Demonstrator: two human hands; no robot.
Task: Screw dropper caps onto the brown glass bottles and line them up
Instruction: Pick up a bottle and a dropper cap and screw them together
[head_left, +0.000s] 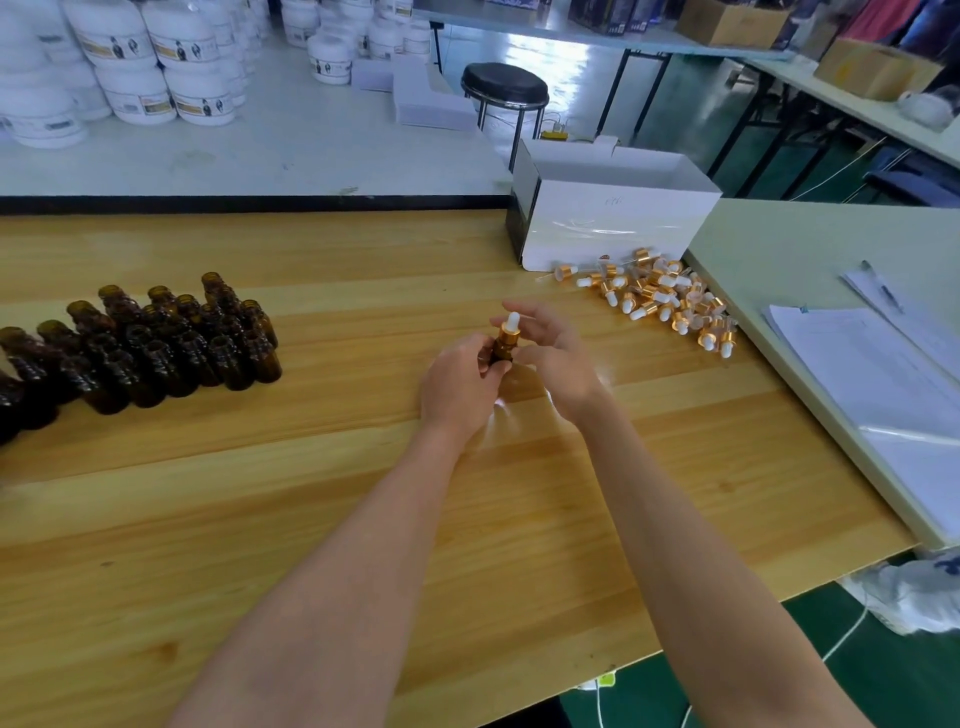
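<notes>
The left hand (460, 384) grips a small brown bottle (502, 352) around its lower body, fingers and thumb curled about the glass, holding it upright just above the bench (363, 493). A dropper cap (509, 328) with a gold collar and white rubber bulb sits on the bottle's neck. The right hand (550, 353) is just beside that cap with its fingers loosely spread and holding nothing; whether a fingertip touches the collar cannot be told. Well off to the far side of the left hand stands the cluster of uncapped bottles (171, 343), and beyond the right hand lies the loose pile of caps (660, 301), in front of a white box (613, 218). The bottle is likely light, rigid and smooth, so it could spin in the palm or chip if knocked against the bench; a firm wrap low on the body suits it. The cap is best turned by its stiff gold collar, since the bulb is probably soft and would squash or twist rather than drive the thread.
</notes>
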